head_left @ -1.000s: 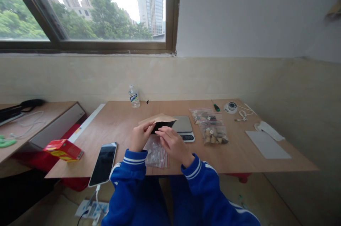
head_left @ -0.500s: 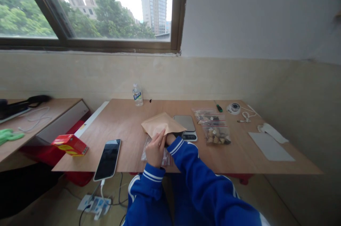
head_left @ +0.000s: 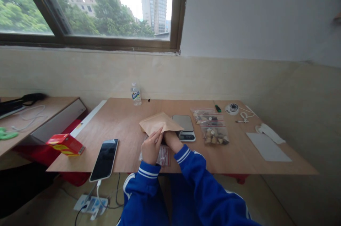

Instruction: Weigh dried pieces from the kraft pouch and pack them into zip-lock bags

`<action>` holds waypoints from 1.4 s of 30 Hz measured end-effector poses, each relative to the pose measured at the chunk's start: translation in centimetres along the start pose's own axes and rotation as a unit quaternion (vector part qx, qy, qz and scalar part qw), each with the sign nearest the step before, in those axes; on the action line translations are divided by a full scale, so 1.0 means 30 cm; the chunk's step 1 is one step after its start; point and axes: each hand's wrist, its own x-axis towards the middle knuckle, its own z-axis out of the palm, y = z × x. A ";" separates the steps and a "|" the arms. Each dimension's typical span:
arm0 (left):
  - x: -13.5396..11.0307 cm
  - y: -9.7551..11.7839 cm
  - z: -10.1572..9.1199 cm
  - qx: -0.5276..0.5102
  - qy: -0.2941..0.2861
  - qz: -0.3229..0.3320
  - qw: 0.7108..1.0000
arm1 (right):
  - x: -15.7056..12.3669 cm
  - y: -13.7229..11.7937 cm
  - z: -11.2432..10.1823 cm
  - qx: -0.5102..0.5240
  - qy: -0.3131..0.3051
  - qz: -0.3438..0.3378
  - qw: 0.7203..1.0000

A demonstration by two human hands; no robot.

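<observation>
A brown paper bag (head_left: 159, 123) lies tilted above the wooden table (head_left: 239, 158), its mouth toward me. My left hand (head_left: 150, 146) pinches the bag's near edge, fingers closed on it. My right hand (head_left: 170, 138) reaches into the bag's mouth; its fingers are hidden inside. Under both hands lies a clear zip bag with a red strip (head_left: 162, 155). A digital scale (head_left: 183, 126) sits just behind the paper bag.
Two zip bags of small pieces (head_left: 214, 134) lie right of the scale. A phone (head_left: 104, 159) rests at the table's left front edge, a water bottle (head_left: 135, 94) at the back, a grey sheet (head_left: 268, 146) and cables at right. A red box (head_left: 65, 144) sits left.
My right hand has gone from the bag's outer edge into its mouth. The bag has tipped so its brown side faces up. My left hand slid lower on the edge.
</observation>
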 end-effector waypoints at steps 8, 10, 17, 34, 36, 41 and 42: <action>0.048 0.037 -0.053 0.029 -0.049 -0.016 0.998 | -0.107 -0.024 -0.180 0.070 -0.058 0.012 0.996; 0.055 0.039 -0.059 0.035 -0.053 -0.013 0.998 | -0.123 -0.027 -0.202 0.084 -0.038 0.013 0.996; 0.098 0.031 -0.082 0.032 -0.058 -0.019 0.998 | -0.201 -0.033 -0.236 0.145 0.140 0.021 0.979; 0.165 -0.013 -0.115 0.001 -0.029 -0.033 0.999 | -0.116 0.364 -0.120 0.006 0.182 0.202 0.962; 0.165 -0.012 -0.115 -0.004 -0.029 -0.038 0.999 | -0.143 0.323 -0.127 0.011 0.207 0.178 0.962; 0.165 -0.003 -0.114 0.000 -0.031 -0.046 0.998 | -0.198 0.201 -0.161 0.061 0.274 0.142 0.949; 0.163 -0.001 -0.114 0.003 -0.030 -0.047 0.998 | -0.202 0.178 -0.170 0.065 0.278 0.140 0.948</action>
